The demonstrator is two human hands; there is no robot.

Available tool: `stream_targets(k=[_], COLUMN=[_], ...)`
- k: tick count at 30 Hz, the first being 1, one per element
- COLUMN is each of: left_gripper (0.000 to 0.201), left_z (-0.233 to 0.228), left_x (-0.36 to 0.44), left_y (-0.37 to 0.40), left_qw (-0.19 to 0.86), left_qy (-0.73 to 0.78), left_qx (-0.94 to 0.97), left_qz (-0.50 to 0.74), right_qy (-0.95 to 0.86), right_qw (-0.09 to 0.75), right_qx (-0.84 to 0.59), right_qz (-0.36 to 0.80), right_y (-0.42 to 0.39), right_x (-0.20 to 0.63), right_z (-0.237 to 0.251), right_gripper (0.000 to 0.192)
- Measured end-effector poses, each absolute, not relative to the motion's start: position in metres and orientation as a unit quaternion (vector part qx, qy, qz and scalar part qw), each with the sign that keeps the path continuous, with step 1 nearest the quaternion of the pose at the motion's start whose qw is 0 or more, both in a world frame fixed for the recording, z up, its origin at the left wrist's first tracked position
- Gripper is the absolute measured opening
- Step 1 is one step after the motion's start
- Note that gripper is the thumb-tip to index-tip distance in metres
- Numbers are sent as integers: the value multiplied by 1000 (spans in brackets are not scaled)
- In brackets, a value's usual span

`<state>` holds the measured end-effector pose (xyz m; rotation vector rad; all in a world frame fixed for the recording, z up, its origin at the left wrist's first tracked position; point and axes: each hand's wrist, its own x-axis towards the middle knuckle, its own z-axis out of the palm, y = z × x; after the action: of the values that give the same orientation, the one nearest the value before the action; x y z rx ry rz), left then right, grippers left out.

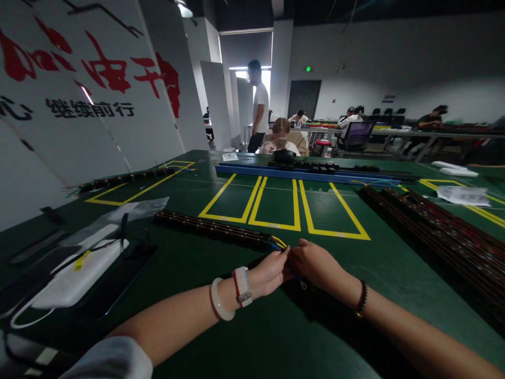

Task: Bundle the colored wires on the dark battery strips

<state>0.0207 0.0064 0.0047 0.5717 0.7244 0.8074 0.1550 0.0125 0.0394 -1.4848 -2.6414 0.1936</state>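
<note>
left hand [270, 273], right hand [313, 263]: fingers pinch coloured wires [278, 243] at frame centre | risk: tugging could loosen wires from black strip [213, 229]

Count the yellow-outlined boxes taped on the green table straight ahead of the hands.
3: left box, middle box, right box, side by side. More yellow outlines run off at the far left and right edges.

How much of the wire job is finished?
Done: a stack of dark strips lies on the person's right side. In hand: the left hand and right hand pinch coloured wires at one long strip's end. Left: the yellow boxes hold nothing.
</note>
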Motion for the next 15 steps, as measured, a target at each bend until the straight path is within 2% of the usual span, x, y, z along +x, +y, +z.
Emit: stream_targets(k=[9,15], left_gripper=[18,20], left_z=[13,19], left_x=[17,18], left_y=[4,2], left_qw=[824,807], left_qy=[335,358], left_qx=[252,281], left_qz=[382,376], right_qy=[-838,-816], right_qw=[106,127], right_qx=[-435,-439], right_qz=[313,354], right_y=[30,55], right_x=[176,191], right_z=[44,37], right_gripper=[24,35])
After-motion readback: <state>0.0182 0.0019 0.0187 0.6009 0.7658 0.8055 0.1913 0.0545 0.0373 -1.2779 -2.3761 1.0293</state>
